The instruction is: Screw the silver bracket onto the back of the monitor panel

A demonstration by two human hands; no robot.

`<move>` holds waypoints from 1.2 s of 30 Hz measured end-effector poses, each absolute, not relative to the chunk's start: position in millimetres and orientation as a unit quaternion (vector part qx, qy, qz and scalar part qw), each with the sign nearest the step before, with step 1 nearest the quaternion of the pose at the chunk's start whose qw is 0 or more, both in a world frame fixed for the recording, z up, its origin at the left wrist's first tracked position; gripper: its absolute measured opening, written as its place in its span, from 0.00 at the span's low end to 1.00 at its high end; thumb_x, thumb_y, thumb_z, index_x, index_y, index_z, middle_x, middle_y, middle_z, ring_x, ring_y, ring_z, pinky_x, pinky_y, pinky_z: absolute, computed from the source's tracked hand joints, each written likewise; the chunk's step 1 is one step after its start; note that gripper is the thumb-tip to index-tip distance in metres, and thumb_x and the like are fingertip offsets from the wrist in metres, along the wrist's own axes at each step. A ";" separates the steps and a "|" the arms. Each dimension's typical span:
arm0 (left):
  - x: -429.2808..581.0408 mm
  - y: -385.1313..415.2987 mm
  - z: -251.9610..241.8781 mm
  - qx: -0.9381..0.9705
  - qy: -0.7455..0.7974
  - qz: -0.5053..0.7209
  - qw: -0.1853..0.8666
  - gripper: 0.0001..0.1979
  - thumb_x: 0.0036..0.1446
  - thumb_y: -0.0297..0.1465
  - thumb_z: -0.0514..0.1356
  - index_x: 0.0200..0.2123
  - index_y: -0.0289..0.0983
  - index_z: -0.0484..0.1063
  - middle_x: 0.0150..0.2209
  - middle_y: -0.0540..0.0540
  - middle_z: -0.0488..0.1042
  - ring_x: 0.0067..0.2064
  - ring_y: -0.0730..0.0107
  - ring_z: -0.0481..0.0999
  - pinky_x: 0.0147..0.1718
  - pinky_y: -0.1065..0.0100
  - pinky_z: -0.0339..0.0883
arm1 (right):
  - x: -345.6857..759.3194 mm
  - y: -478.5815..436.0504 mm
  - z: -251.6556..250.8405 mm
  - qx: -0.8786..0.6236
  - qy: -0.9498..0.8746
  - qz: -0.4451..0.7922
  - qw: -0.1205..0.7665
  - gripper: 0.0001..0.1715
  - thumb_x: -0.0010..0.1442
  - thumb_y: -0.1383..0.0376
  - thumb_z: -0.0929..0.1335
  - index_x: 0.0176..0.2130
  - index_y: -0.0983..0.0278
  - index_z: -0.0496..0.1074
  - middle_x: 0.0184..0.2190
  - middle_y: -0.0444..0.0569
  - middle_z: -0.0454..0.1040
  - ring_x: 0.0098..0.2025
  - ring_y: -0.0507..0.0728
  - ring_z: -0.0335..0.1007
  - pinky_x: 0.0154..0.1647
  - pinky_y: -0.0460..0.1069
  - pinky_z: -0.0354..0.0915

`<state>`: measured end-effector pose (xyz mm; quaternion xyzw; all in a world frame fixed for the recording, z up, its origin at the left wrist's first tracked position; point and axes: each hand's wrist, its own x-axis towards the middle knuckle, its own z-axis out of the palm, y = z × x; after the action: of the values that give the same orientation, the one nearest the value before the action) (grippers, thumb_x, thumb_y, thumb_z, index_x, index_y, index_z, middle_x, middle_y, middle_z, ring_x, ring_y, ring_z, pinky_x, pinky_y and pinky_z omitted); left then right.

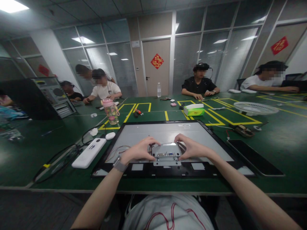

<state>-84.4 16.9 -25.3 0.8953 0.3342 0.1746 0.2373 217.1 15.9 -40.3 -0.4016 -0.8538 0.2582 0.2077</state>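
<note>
Flat on the table in front of me lies a monitor panel (134, 132) with a black frame and a pale grey back. At its near edge, in the middle, is a metal bracket (167, 149) with video ports on its near side. My left hand (141, 149) grips the bracket's left side, thumb near the front and fingers curved over the back. On the opposite side my right hand (190, 147) holds it the same way. Thin wires run left of the bracket, partly under my left hand. Whether the bracket rests on the panel or is slightly raised, I cannot tell.
Left of the panel are a white power bank (89, 153), black cables (56, 163) and a pink-lided bottle (110, 111). On the right lies a black phone-like slab (255, 157). A tissue pack (194, 110) stands beyond. Several people sit across the green table (153, 187).
</note>
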 end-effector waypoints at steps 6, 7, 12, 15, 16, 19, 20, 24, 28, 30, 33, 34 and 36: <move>-84.8 18.2 -31.2 0.886 0.350 0.153 0.263 0.29 0.46 0.35 0.72 0.53 0.41 0.73 0.48 0.46 0.71 0.51 0.57 0.70 0.52 0.62 0.63 | 218.2 18.9 -44.2 -0.407 -0.857 0.264 0.177 0.36 0.41 0.60 0.79 0.45 0.63 0.63 0.47 0.50 0.65 0.50 0.62 0.64 0.53 0.54 0.63; -85.3 18.3 -31.4 0.885 0.353 0.150 0.266 0.29 0.46 0.35 0.72 0.53 0.41 0.73 0.49 0.45 0.71 0.51 0.57 0.70 0.52 0.62 0.64 | 218.4 19.1 -44.4 -0.410 -0.856 0.266 0.170 0.36 0.41 0.59 0.79 0.46 0.63 0.64 0.47 0.50 0.65 0.50 0.62 0.64 0.52 0.54 0.64; -94.5 18.2 -16.9 0.877 0.359 0.193 0.256 0.25 0.49 0.41 0.70 0.50 0.40 0.75 0.51 0.45 0.73 0.52 0.58 0.71 0.54 0.62 0.62 | 219.8 18.0 -42.4 -0.402 -0.857 0.280 0.157 0.37 0.44 0.57 0.78 0.50 0.64 0.65 0.50 0.53 0.67 0.53 0.64 0.65 0.55 0.56 0.63; -106.5 19.3 -3.6 0.828 0.447 0.274 0.200 0.15 0.56 0.43 0.61 0.40 0.37 0.76 0.42 0.45 0.76 0.43 0.63 0.73 0.44 0.66 0.65 | 220.2 17.8 -40.8 -0.375 -0.856 0.304 0.186 0.39 0.48 0.52 0.77 0.54 0.63 0.66 0.54 0.54 0.67 0.57 0.65 0.64 0.60 0.59 0.61; -111.2 20.2 -1.2 0.811 0.486 0.275 0.176 0.15 0.58 0.43 0.59 0.36 0.37 0.75 0.36 0.46 0.75 0.38 0.65 0.73 0.39 0.67 0.65 | 219.9 17.9 -40.3 -0.361 -0.854 0.314 0.206 0.37 0.50 0.52 0.76 0.55 0.62 0.66 0.55 0.54 0.67 0.58 0.64 0.64 0.61 0.60 0.60; -124.4 24.1 -2.6 0.795 0.550 0.172 0.190 0.16 0.51 0.45 0.63 0.31 0.37 0.73 0.25 0.52 0.70 0.29 0.68 0.69 0.27 0.70 0.59 | 218.1 17.3 -38.9 -0.313 -0.850 0.339 0.254 0.32 0.56 0.52 0.73 0.55 0.60 0.68 0.56 0.52 0.68 0.61 0.62 0.63 0.65 0.60 0.57; -127.7 25.3 -5.2 0.795 0.551 0.141 0.212 0.16 0.48 0.44 0.66 0.32 0.37 0.73 0.24 0.53 0.70 0.28 0.69 0.69 0.26 0.71 0.57 | 217.3 16.7 -38.4 -0.301 -0.852 0.345 0.253 0.31 0.56 0.53 0.73 0.55 0.60 0.68 0.56 0.52 0.68 0.62 0.62 0.63 0.66 0.60 0.56; -130.0 27.5 -15.5 0.793 0.552 0.102 0.236 0.19 0.42 0.42 0.70 0.34 0.38 0.71 0.26 0.53 0.72 0.28 0.68 0.70 0.24 0.71 0.55 | 215.5 12.5 -34.8 -0.282 -0.868 0.348 0.216 0.28 0.54 0.57 0.75 0.53 0.61 0.72 0.57 0.54 0.67 0.61 0.63 0.64 0.64 0.60 0.58; -119.5 24.7 -16.3 0.782 0.588 0.093 0.185 0.08 0.48 0.33 0.64 0.32 0.38 0.71 0.25 0.52 0.73 0.29 0.67 0.72 0.26 0.70 0.55 | 214.7 6.5 -31.2 -0.280 -0.879 0.323 0.209 0.12 0.57 0.61 0.74 0.42 0.60 0.79 0.58 0.53 0.66 0.61 0.64 0.65 0.63 0.61 0.60; -114.7 22.4 -14.2 0.779 0.598 0.095 0.163 0.04 0.49 0.28 0.62 0.31 0.37 0.71 0.26 0.51 0.74 0.29 0.66 0.72 0.26 0.70 0.56 | 213.0 3.3 -31.7 -0.294 -0.887 0.295 0.200 0.07 0.57 0.64 0.74 0.38 0.60 0.81 0.59 0.52 0.65 0.60 0.64 0.66 0.62 0.61 0.61; -111.2 19.9 -11.1 0.780 0.599 0.105 0.150 0.03 0.51 0.27 0.59 0.31 0.37 0.73 0.28 0.48 0.76 0.30 0.65 0.74 0.28 0.70 0.58 | 209.0 -1.2 -34.8 -0.301 -0.903 0.248 0.181 0.07 0.57 0.68 0.74 0.37 0.59 0.82 0.59 0.53 0.64 0.60 0.65 0.66 0.61 0.60 0.63; -110.7 19.5 -10.3 0.780 0.598 0.115 0.143 0.04 0.52 0.28 0.59 0.31 0.37 0.73 0.28 0.48 0.76 0.31 0.64 0.75 0.28 0.69 0.59 | 207.6 -2.8 -35.7 -0.295 -0.911 0.226 0.178 0.07 0.57 0.69 0.73 0.37 0.59 0.83 0.59 0.53 0.65 0.60 0.65 0.65 0.61 0.60 0.63; -110.3 19.7 -9.0 0.779 0.597 0.148 0.120 0.06 0.55 0.28 0.57 0.32 0.36 0.74 0.30 0.46 0.77 0.34 0.63 0.76 0.31 0.69 0.61 | 205.3 -6.5 -36.7 -0.281 -0.928 0.174 0.173 0.07 0.58 0.69 0.73 0.36 0.58 0.83 0.58 0.54 0.66 0.61 0.66 0.64 0.61 0.61 0.64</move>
<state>-110.3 19.7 -9.0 0.7794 0.5970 0.1475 0.1201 205.3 -6.5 -36.7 -0.2807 -0.9278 0.1740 0.1732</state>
